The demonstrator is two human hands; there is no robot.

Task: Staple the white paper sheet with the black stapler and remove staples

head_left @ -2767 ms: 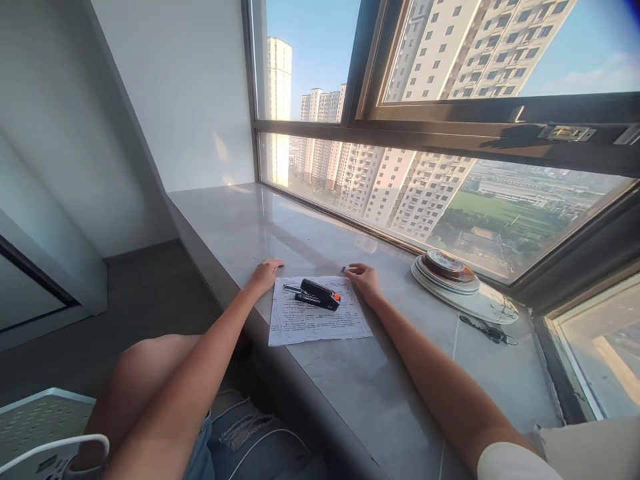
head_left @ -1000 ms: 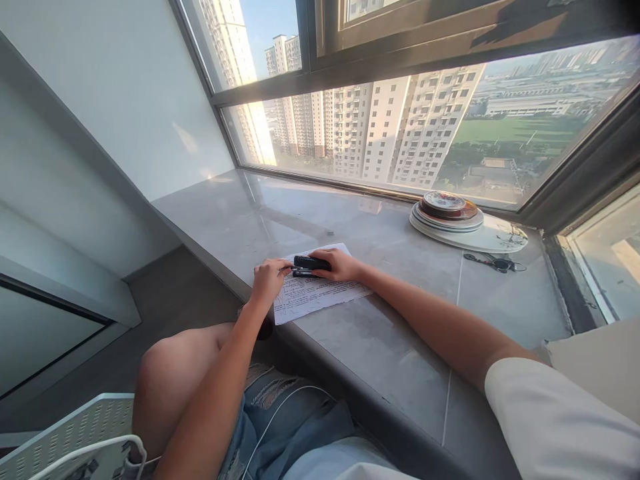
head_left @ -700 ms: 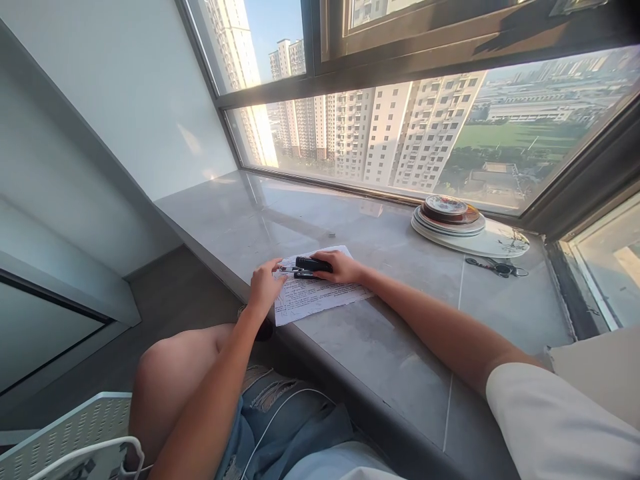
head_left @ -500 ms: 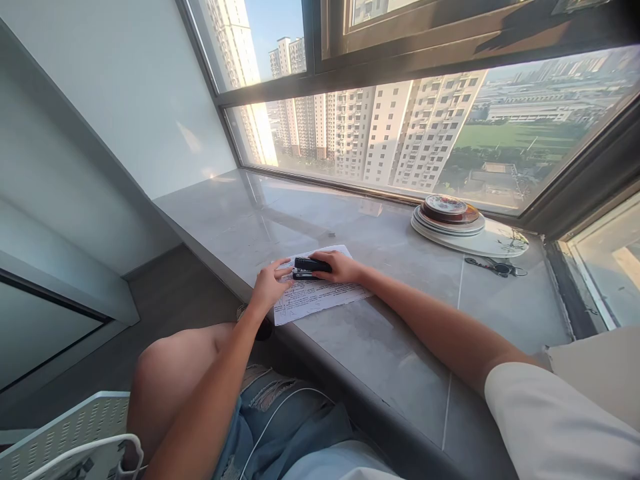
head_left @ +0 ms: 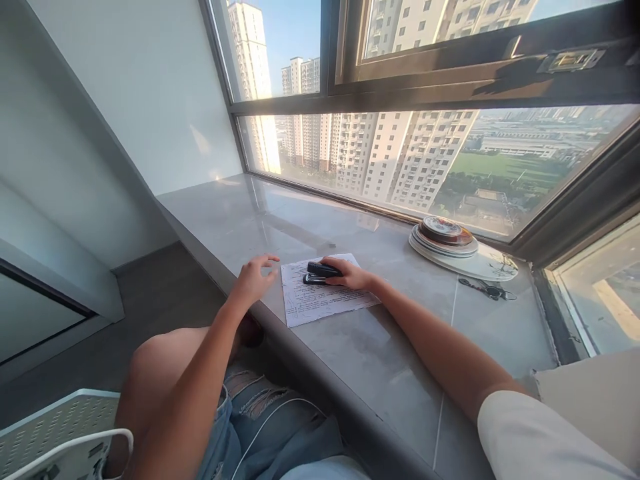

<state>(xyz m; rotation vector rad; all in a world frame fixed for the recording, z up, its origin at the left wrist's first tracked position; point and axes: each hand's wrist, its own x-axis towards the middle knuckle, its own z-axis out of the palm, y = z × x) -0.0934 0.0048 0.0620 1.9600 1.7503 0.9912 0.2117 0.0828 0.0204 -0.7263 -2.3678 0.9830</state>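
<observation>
My right hand (head_left: 353, 275) is wrapped round the back of a black stapler (head_left: 323, 272), whose jaws gape and point left. Under the stapler lies a white sheet of paper (head_left: 320, 307) with lines of printed text, flat on the grey sill. My left hand (head_left: 253, 280) hovers left of the paper near the sill's front edge, its fingers apart and nothing in them. It touches neither the stapler nor the paper.
A stack of plates and round dishes (head_left: 445, 241) stands at the right by the window, with a keyring (head_left: 487, 289) in front of it. The grey stone sill (head_left: 400, 373) ends in a dark front edge. A white perforated basket (head_left: 60, 420) sits at lower left.
My left hand has drawn back leftward from the stapler's front and the paper's edge. My right hand keeps its grip on the stapler. The view has tilted up slightly.
</observation>
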